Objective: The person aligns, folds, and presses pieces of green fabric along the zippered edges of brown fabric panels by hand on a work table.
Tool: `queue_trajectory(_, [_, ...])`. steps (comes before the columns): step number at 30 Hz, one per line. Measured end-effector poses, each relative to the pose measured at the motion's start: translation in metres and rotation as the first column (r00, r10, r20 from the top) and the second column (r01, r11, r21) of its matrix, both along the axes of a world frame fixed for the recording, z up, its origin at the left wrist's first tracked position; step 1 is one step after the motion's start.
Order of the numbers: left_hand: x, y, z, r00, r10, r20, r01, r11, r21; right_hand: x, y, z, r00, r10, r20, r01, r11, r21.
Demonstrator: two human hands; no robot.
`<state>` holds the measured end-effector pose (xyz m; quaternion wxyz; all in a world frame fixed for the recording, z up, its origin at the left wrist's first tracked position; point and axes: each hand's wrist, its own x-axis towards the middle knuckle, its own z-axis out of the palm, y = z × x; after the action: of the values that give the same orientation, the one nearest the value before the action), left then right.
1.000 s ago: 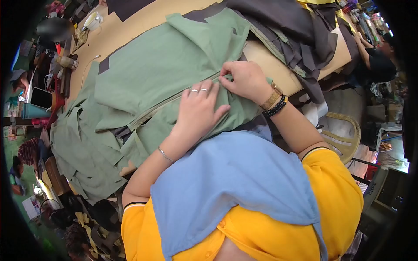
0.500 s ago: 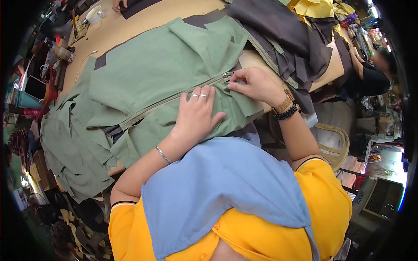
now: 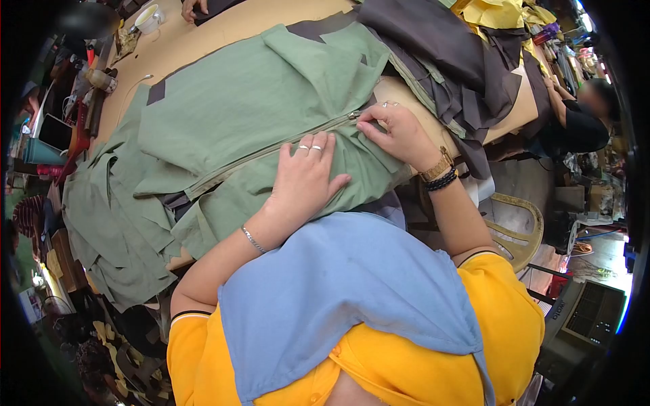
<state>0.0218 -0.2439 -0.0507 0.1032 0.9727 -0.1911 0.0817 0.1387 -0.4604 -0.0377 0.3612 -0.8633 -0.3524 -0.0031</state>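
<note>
A green fabric piece [image 3: 237, 101] with a long zipper [image 3: 271, 148] sewn across it lies spread on the table before me. My left hand [image 3: 306, 169] rests flat on the fabric just below the zipper, fingers stretched out and thumb apart. At the zipper's right end, a metal slider [image 3: 353, 116] shows. My right hand [image 3: 399, 135] is beside that slider, thumb and forefinger pinched together at the zipper's edge. What lies between those fingertips is too small to make out.
Dark fabric pieces [image 3: 440, 54] are heaped at the upper right, near yellow material [image 3: 491, 13]. More green pieces [image 3: 122, 230] hang over the left edge of the table [image 3: 196, 44]. A white cup [image 3: 147, 20] stands at the far left. Another person's hand [image 3: 195, 8] is across the table.
My right hand has shifted slightly up, its fingertips moving from the fold below the zipper toward the slider. My left hand stays in place.
</note>
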Motion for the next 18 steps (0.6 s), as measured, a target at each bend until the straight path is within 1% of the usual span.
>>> queue_trajectory(4, [0.000, 0.000, -0.001, 1.000, 0.004, 0.002, -0.004, 1.000, 0.003, -0.003, -0.001, -0.008, 0.995, -0.059, 0.078, 0.057, 0.998, 0.032])
queue_trajectory(10, [-0.001, -0.001, 0.002, 1.000, 0.004, -0.013, -0.004, 1.000, -0.002, -0.001, 0.003, -0.015, 0.982, -0.096, 0.163, 0.078, 0.991, 0.113])
queue_trajectory(13, [0.000, -0.001, 0.000, 1.000, 0.004, -0.002, -0.004, 1.000, -0.010, -0.001, 0.002, -0.012, 0.979, -0.089, 0.181, 0.089, 0.996, 0.012])
queue_trajectory(18, [0.002, -0.001, 0.001, 1.000, 0.005, 0.000, -0.005, 1.000, -0.019, 0.000, 0.006, -0.016, 0.973, -0.138, 0.184, 0.140, 0.990, 0.002])
